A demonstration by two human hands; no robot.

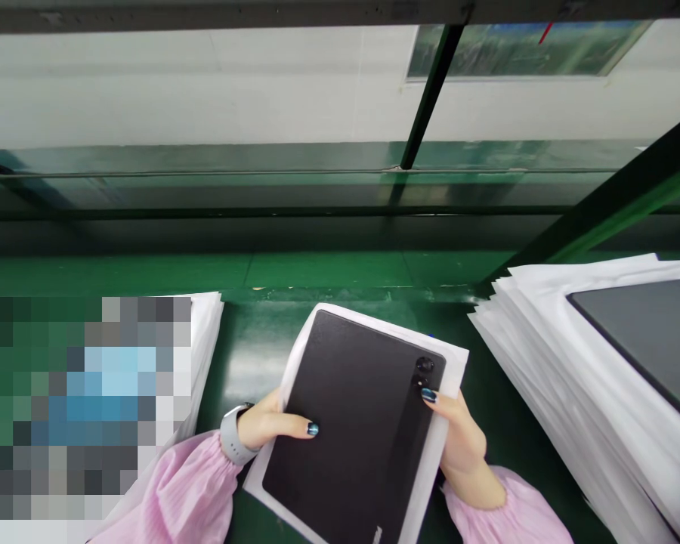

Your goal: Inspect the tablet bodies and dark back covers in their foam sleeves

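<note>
A dark grey tablet back cover [351, 423] with a camera bump in its upper right corner lies on a white sheet or sleeve [456, 363], and I hold both together, tilted, above the green table. My left hand [272, 423] grips the left edge, thumb flat on the dark surface and the other fingers hidden underneath. On the opposite side my right hand [462, 434] grips the right edge, its thumb just below the camera bump. Whether the dark piece is a whole tablet or only its back panel, I cannot tell.
To the right stands a tall stack of white sheets [533, 340] with another dark tablet back cover [646, 332] on top. More white sheets [207, 325] show at the left, partly behind a pixelated area. A green frame post [606, 196] slants beyond the green table [249, 355].
</note>
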